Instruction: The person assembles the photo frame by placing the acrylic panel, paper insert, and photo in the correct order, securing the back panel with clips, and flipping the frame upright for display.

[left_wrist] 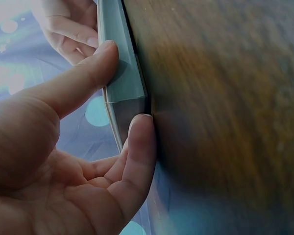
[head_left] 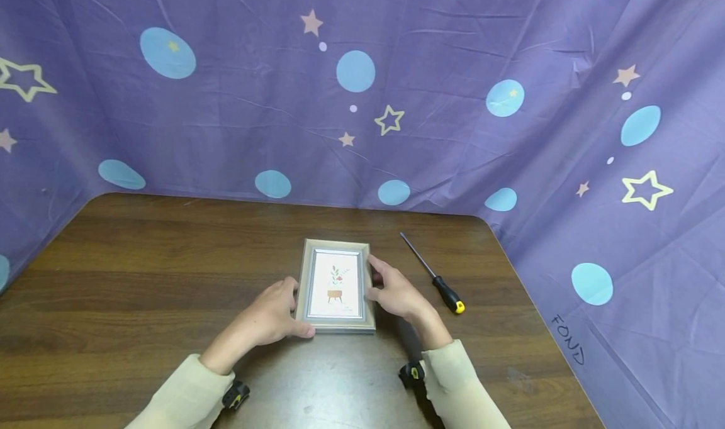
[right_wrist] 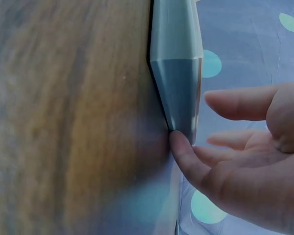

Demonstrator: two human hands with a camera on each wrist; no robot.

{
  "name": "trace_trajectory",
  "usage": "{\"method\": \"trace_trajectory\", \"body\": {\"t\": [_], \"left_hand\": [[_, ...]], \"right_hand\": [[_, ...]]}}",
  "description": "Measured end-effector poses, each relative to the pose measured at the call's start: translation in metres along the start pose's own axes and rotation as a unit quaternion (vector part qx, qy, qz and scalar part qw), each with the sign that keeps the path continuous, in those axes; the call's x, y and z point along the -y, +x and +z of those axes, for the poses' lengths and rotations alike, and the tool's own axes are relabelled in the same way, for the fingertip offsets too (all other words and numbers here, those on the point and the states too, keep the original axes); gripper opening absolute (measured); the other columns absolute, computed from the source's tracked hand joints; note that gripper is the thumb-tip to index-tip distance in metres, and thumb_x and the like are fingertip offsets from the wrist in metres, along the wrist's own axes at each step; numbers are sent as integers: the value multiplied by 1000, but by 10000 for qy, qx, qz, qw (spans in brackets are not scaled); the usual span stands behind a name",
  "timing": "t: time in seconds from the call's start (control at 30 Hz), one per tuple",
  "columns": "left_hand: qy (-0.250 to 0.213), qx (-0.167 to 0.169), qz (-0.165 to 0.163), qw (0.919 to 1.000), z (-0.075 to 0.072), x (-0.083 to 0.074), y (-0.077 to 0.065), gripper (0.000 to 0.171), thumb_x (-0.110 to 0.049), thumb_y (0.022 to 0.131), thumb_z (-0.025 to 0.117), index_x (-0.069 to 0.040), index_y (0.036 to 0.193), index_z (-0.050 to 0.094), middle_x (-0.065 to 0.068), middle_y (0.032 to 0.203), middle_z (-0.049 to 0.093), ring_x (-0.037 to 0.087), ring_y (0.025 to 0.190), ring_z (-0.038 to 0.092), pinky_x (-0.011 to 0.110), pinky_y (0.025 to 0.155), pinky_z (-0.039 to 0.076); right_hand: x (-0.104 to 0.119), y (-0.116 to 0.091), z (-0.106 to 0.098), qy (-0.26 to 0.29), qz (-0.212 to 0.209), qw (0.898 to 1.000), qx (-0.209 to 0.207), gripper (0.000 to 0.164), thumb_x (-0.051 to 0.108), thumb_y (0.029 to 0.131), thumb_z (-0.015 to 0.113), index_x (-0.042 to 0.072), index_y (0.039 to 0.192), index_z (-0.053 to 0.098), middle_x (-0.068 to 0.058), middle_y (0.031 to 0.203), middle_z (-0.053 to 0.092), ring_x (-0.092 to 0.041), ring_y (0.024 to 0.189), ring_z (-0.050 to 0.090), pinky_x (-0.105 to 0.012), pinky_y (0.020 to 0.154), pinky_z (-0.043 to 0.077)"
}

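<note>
A picture frame lies face up on the wooden table, its pale border around a print of a potted plant. My left hand grips its near left corner. In the left wrist view the thumb presses the near side of the frame and a fingertip touches the left side, low by the tabletop. At the right side is my right hand, fingers extended. One fingertip meets the side of the frame in the right wrist view, while the thumb stands apart from it.
A screwdriver with a black and yellow handle lies right of the right hand, its tip pointing away. Purple cloth with stars and dots hangs behind and beside the table. Dark straps sit at both wrists.
</note>
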State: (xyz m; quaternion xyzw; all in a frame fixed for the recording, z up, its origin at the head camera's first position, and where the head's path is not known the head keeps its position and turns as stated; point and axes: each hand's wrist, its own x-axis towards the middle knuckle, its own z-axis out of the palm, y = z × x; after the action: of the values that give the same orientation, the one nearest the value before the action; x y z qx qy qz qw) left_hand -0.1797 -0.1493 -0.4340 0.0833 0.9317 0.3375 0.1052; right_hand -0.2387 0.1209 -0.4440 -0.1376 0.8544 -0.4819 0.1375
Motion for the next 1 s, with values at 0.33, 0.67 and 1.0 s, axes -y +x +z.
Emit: {"method": "trace_trajectory", "body": {"t": [0.33, 0.67, 1.0], "left_hand": [[8, -6, -10, 10000, -1, 1, 1, 91, -34, 70, 100, 10, 135, 52, 10, 100, 62, 25, 91, 61, 48, 83, 60], [-6, -8, -39, 10000, -4, 2, -1, 97, -35, 72, 99, 14, 140, 49, 14, 104, 64, 26, 94, 63, 49, 84, 62], [-3, 55, -20, 10000, -7, 5, -1, 100, -35, 71, 99, 14, 141, 48, 15, 103, 67, 29, 95, 66, 54, 89, 61]], "right_hand": [[0, 0, -1, -71, -210, 9997, 86, 78, -7, 92, 62, -3, 163, 32, -25, 163, 42, -42, 144, 48, -57, 119, 45], [-1, 0, -2, -129, -501, 9980, 364, 78, -10, 93, 60, -3, 164, 30, -23, 170, 31, -44, 148, 43, -56, 123, 40], [2, -1, -1, -121, -417, 9984, 372, 74, -5, 96, 62, -1, 164, 32, -22, 172, 26, -44, 150, 41, -56, 126, 36]]}}
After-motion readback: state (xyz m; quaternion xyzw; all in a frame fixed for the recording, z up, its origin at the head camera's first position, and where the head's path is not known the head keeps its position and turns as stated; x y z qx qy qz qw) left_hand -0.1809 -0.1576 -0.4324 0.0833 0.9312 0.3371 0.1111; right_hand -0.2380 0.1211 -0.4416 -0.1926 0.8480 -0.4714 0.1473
